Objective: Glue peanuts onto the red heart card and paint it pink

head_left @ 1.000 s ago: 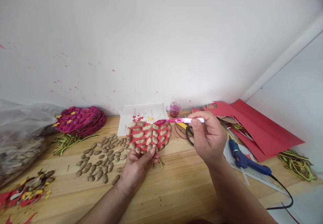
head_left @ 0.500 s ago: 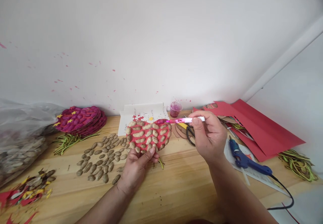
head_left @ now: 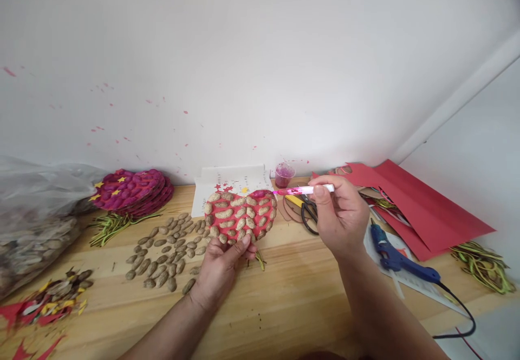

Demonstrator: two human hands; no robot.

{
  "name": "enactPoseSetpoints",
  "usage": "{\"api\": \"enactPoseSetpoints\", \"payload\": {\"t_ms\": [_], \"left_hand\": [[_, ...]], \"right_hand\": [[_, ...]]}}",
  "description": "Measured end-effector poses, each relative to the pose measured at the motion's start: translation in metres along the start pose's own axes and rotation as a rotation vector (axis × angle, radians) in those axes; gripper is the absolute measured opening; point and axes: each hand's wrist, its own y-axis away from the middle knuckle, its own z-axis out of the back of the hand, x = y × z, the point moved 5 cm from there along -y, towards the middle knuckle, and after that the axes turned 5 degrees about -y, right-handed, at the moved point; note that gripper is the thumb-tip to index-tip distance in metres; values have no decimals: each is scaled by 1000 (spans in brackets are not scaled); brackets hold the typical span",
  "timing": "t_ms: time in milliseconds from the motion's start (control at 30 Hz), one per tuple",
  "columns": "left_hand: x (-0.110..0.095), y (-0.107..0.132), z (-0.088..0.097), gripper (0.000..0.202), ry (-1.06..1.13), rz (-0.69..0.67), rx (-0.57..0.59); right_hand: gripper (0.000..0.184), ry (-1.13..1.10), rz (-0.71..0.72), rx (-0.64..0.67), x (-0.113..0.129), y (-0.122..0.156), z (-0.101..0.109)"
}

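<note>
My left hand point(head_left: 221, 265) pinches the lower tip of a red paper heart point(head_left: 240, 215) covered with glued peanut shells and holds it tilted up off the wooden table point(head_left: 292, 295). My right hand point(head_left: 340, 216) grips a white brush point(head_left: 304, 190) stained pink. Its pink tip sits just off the heart's upper right edge, where one shell is painted pink. A small cup of pink paint point(head_left: 283, 175) stands behind the heart by the wall.
Loose peanut shells point(head_left: 168, 252) lie left of the heart. A stack of painted pink hearts point(head_left: 132, 189) sits at the back left beside a plastic bag point(head_left: 32, 214). Scissors point(head_left: 306, 211), a blue glue gun point(head_left: 396, 260) and red paper sheets point(head_left: 418, 208) lie to the right.
The brush tip has drawn back a little to the right from the heart's upper right edge. My left hand keeps the heart where it was.
</note>
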Motion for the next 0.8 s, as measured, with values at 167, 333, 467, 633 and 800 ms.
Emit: {"api": "enactPoseSetpoints", "payload": {"t_ms": [167, 333, 467, 633, 800], "left_hand": [[1, 0, 2, 42, 11, -3, -5], [2, -1, 3, 41, -3, -2, 3], [2, -1, 2, 41, -4, 0, 4], [1, -2, 3, 43, -9, -2, -5], [0, -1, 3, 43, -28, -17, -7]], "right_hand": [[12, -43, -8, -9, 1, 0, -1], [11, -36, -27, -15, 0, 0, -3], [12, -54, 5, -16, 1, -1, -4], [9, -5, -17, 4, -3, 0, -2], [10, -58, 19, 29, 3, 0, -5]]}}
